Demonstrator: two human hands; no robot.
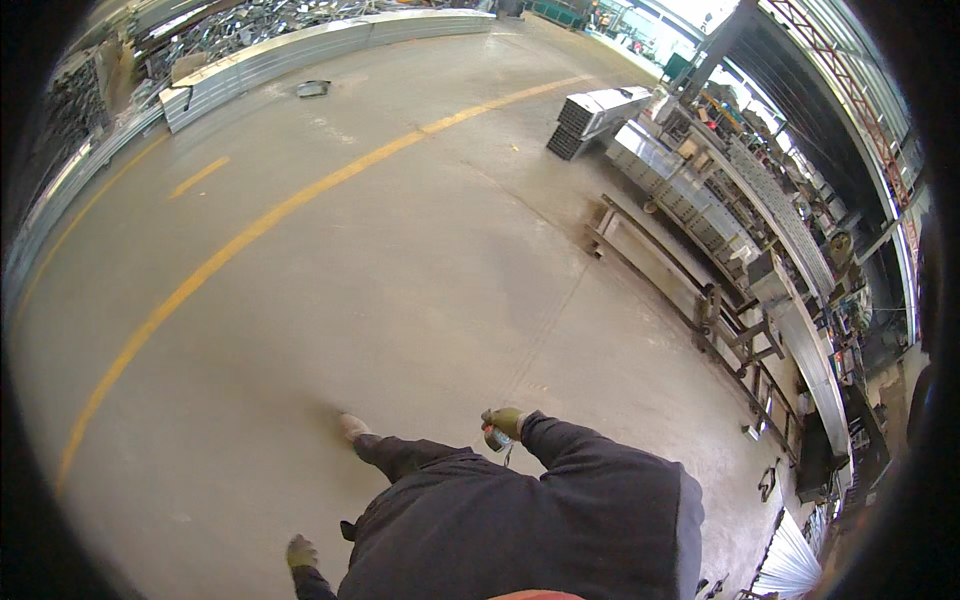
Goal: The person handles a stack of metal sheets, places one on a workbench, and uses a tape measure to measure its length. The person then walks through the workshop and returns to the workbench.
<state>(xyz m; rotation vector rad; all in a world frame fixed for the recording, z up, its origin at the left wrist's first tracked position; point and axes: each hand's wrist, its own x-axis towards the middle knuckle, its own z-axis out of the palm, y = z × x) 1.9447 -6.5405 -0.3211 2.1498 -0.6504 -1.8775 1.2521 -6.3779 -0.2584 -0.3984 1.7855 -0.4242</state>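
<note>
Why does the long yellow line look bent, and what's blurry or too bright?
Head view: the fisheye lens bends the long yellow line; head view: the bright patch toward the top right is washed-out white; head view: the shoe looks smeared.

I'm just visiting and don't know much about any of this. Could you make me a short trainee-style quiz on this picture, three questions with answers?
1. Which hand grips the small handheld object?
A) only the left
B) only the right
C) neither

2. True or false: the visible shoe is planted on the long yellow floor line.

3. Fill in the missing word: both of the person's hands are covered by olive-green ____.

Key:
1. B: the right hand grips it.
2. False: the shoe is well apart from the line.
3. Gloves; the left hand, near the lower edge, wears one too.
</note>
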